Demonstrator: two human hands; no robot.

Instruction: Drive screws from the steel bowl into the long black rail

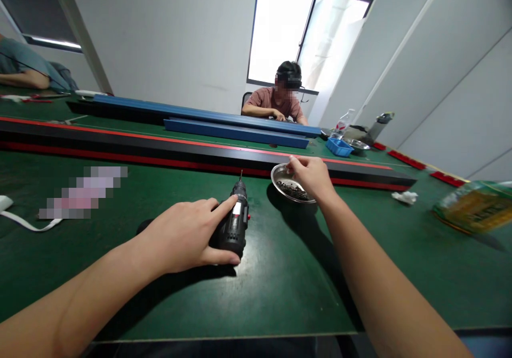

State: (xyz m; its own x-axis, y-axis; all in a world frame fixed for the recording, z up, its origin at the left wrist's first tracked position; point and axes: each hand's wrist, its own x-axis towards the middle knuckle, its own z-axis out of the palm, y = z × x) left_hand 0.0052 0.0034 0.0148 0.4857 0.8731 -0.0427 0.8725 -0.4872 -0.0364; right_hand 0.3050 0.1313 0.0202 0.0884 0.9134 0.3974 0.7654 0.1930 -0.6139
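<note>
My left hand [188, 235] is wrapped over a black cordless drill [236, 222] that lies on its side on the green table, its bit pointing away from me. The drill's handle is mostly hidden beneath the hand. My right hand [312, 175] is at a shiny metal bowl [275, 179], with its fingers bent together over the inside near the far rim. Whatever the fingertips hold, if anything, cannot be made out. Small dark pieces that look like screws [293, 190] lie heaped in the bowl.
Behind the bowl, a long black-and-red bar [200, 152] crosses the green table [280, 294]. Blue bars [236, 133] lie beyond it. A blue basket [339, 146] and a bottle [344, 125] stand farther right. A yellow-green bag [476, 206] lies right; a co-worker [276, 99] sits opposite.
</note>
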